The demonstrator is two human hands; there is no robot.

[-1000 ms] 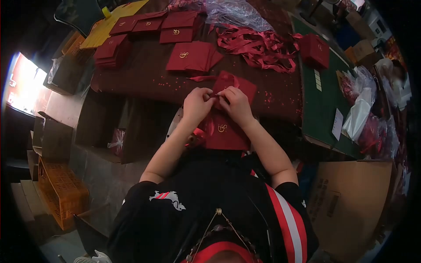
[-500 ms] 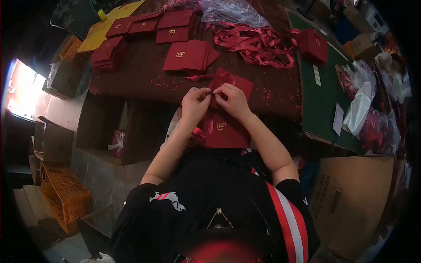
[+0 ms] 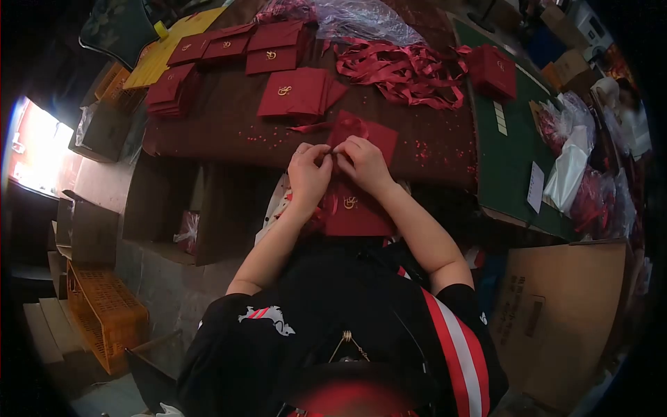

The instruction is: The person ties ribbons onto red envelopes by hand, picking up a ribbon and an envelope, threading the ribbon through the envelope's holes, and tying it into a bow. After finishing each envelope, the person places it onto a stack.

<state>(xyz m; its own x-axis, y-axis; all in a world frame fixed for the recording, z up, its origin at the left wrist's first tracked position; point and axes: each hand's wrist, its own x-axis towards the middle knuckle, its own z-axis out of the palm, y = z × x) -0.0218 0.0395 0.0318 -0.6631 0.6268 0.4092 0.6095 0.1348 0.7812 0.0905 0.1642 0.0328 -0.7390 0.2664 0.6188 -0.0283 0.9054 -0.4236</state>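
Observation:
A red paper gift bag [image 3: 372, 221] with a gold logo lies over the table's front edge, towards my lap. Both of my hands are over its upper part, fingertips almost meeting. My left hand [image 3: 310, 174] is closed in a pinch at the bag's left side. From the right, my right hand [image 3: 365, 165] pinches too, thumb and forefinger together. What sits between the fingertips is too small and hidden to name. Just beyond the fingers, a red ribbon [image 3: 356, 126] curls on the bag, and a ribbon end sticks out leftward onto the table.
Stacks of red bags [image 3: 295, 94] stand on the brown-covered table [image 3: 229, 142], beside a heap of red ribbons [image 3: 403, 73] and clear plastic [image 3: 368, 19]. A green board [image 3: 500, 160] is at right. Cardboard boxes [image 3: 563, 313] and an orange crate [image 3: 111, 313] flank me.
Both hands stay pinched together over the bag, with only slight finger shifts. The whole view has moved very slightly.

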